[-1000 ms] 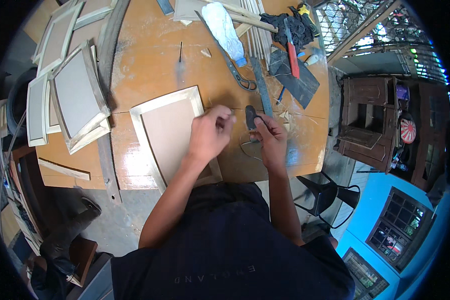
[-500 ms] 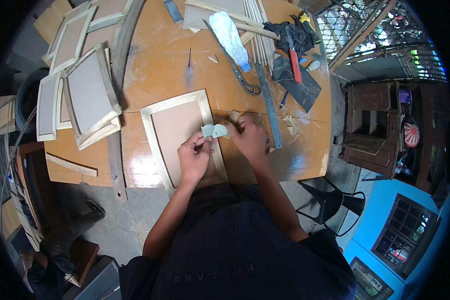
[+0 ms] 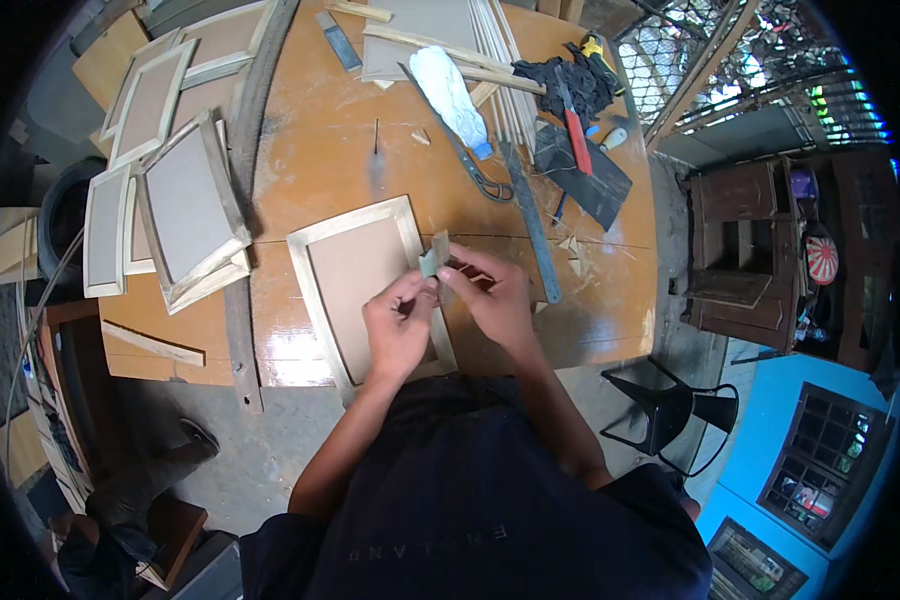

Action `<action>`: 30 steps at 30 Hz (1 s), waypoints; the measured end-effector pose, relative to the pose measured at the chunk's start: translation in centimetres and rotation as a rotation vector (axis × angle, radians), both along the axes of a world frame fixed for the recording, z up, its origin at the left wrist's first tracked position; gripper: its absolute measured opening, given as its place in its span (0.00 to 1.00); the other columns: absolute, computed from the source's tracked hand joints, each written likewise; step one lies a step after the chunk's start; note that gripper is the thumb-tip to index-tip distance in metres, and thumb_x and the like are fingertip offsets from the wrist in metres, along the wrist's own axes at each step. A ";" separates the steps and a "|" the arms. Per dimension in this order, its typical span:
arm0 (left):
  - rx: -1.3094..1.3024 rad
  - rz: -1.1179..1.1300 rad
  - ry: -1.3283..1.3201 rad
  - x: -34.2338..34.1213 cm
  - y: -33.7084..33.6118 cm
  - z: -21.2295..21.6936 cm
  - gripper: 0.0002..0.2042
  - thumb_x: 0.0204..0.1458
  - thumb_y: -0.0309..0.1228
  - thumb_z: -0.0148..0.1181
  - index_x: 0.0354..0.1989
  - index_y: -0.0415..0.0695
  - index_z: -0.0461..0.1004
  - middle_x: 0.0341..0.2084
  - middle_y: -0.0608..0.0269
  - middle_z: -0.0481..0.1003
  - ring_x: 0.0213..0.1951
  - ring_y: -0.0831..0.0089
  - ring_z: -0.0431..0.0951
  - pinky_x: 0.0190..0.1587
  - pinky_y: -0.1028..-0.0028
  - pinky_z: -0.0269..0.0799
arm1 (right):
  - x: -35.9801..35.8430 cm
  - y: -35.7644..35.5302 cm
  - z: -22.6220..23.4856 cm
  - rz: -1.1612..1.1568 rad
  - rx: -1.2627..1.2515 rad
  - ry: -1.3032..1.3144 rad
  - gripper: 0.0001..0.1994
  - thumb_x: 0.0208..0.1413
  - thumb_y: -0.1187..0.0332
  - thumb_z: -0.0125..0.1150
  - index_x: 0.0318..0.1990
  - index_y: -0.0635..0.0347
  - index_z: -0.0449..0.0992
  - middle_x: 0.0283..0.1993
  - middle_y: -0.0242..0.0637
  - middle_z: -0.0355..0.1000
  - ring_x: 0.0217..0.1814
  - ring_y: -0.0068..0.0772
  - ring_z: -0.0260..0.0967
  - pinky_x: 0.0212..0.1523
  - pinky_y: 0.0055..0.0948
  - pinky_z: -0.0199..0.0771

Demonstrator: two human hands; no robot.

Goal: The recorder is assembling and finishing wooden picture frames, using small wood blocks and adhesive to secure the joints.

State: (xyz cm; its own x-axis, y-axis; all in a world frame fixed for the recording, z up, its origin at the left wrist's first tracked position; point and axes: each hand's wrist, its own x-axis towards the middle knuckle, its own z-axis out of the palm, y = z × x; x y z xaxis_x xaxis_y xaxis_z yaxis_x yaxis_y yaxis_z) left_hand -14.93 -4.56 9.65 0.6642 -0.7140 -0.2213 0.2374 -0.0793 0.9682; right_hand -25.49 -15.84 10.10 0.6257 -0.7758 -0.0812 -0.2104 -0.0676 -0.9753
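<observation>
A pale green piece of paper or thin sheet is pinched between the thumb and fingers of my left hand. My right hand grips a small tan block, which looks wooden, up against the green piece. Both hands are close together over the right side of a light wooden frame with a beige backing panel. That frame lies flat on the table before me, its lower right part covered by my left hand and wrist.
Finished-looking frames lie stacked at the left of the orange-brown table. To the right are a steel ruler, a handsaw, a red-handled tool, thin wooden strips and a black cloth. A person sits at lower left.
My right hand has picked up the small tan block from the table and brought it to the green piece. The green piece, spread out before, now sits folded or turned against it.
</observation>
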 end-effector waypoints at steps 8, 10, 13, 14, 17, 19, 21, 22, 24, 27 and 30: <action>-0.125 -0.046 0.195 0.6 1.1 1.2 0.12 0.57 0.25 0.68 0.48 0.35 0.81 0.40 0.60 0.82 0.41 0.78 0.80 0.46 0.76 0.77 | -0.5 0.5 1.6 0.030 0.235 -0.162 0.16 0.59 0.72 0.69 0.52 0.69 0.80 0.41 0.34 0.79 0.38 0.20 0.75 0.37 0.20 0.75; -0.170 -0.018 0.198 0.4 0.9 2.0 0.12 0.56 0.23 0.68 0.47 0.35 0.81 0.41 0.59 0.83 0.43 0.77 0.80 0.47 0.75 0.77 | -0.6 1.1 2.0 0.041 0.334 -0.252 0.14 0.60 0.74 0.65 0.52 0.68 0.80 0.41 0.34 0.77 0.38 0.22 0.74 0.38 0.21 0.76; -0.190 -0.009 0.184 0.5 1.3 2.7 0.12 0.53 0.21 0.70 0.47 0.35 0.81 0.42 0.57 0.83 0.45 0.75 0.81 0.48 0.75 0.77 | -0.7 1.0 1.4 0.048 0.303 -0.232 0.11 0.61 0.77 0.63 0.50 0.68 0.80 0.40 0.34 0.77 0.37 0.23 0.74 0.39 0.24 0.76; -0.162 -0.035 0.163 0.5 1.6 2.9 0.13 0.52 0.20 0.70 0.46 0.35 0.81 0.43 0.57 0.83 0.45 0.75 0.82 0.49 0.74 0.78 | -0.7 1.2 1.3 0.066 0.302 -0.222 0.11 0.61 0.77 0.63 0.50 0.68 0.80 0.40 0.34 0.77 0.37 0.23 0.74 0.39 0.24 0.76; -0.118 0.041 0.099 0.6 2.0 3.5 0.14 0.52 0.20 0.70 0.48 0.35 0.80 0.43 0.58 0.83 0.45 0.76 0.82 0.50 0.73 0.78 | -0.3 1.5 1.3 -0.007 0.355 -0.295 0.08 0.61 0.79 0.62 0.46 0.70 0.80 0.40 0.37 0.78 0.36 0.25 0.75 0.40 0.25 0.77; -0.112 0.035 0.068 1.1 2.6 3.9 0.16 0.52 0.21 0.70 0.50 0.35 0.79 0.43 0.58 0.83 0.44 0.76 0.82 0.50 0.73 0.78 | -0.1 1.5 1.6 0.086 0.500 -0.338 0.07 0.60 0.80 0.62 0.45 0.70 0.80 0.41 0.39 0.78 0.35 0.27 0.75 0.40 0.26 0.77; -0.105 0.022 0.037 1.4 3.1 4.3 0.17 0.53 0.21 0.70 0.52 0.36 0.79 0.43 0.58 0.83 0.43 0.76 0.82 0.49 0.72 0.79 | 0.4 1.9 1.9 0.100 0.513 -0.354 0.07 0.60 0.80 0.62 0.46 0.69 0.80 0.42 0.40 0.79 0.36 0.28 0.76 0.40 0.27 0.78; -0.103 0.041 0.028 1.5 3.2 4.6 0.19 0.54 0.22 0.69 0.54 0.36 0.78 0.42 0.58 0.84 0.42 0.76 0.82 0.48 0.72 0.79 | 0.7 2.1 2.0 0.099 0.527 -0.378 0.08 0.60 0.80 0.63 0.46 0.68 0.80 0.43 0.41 0.79 0.36 0.29 0.76 0.40 0.28 0.79; -0.105 0.062 0.021 1.9 3.5 4.8 0.20 0.55 0.22 0.68 0.57 0.37 0.77 0.41 0.57 0.84 0.40 0.76 0.83 0.47 0.72 0.79 | 1.1 2.5 2.1 0.112 0.529 -0.389 0.08 0.60 0.80 0.63 0.47 0.68 0.79 0.44 0.42 0.79 0.37 0.30 0.77 0.40 0.29 0.79; -0.097 0.031 -0.082 2.7 4.0 5.2 0.21 0.55 0.23 0.67 0.59 0.37 0.75 0.39 0.56 0.84 0.39 0.77 0.83 0.47 0.73 0.78 | 2.1 3.1 2.8 0.103 0.515 -0.422 0.09 0.60 0.80 0.63 0.48 0.67 0.79 0.46 0.42 0.79 0.40 0.30 0.78 0.43 0.29 0.80; -0.045 -0.102 -0.081 3.8 4.5 6.0 0.24 0.59 0.21 0.64 0.64 0.32 0.69 0.47 0.53 0.81 0.48 0.74 0.80 0.54 0.72 0.76 | 2.9 3.9 4.2 0.067 0.476 -0.425 0.10 0.60 0.80 0.63 0.48 0.67 0.79 0.47 0.41 0.79 0.44 0.28 0.77 0.47 0.28 0.80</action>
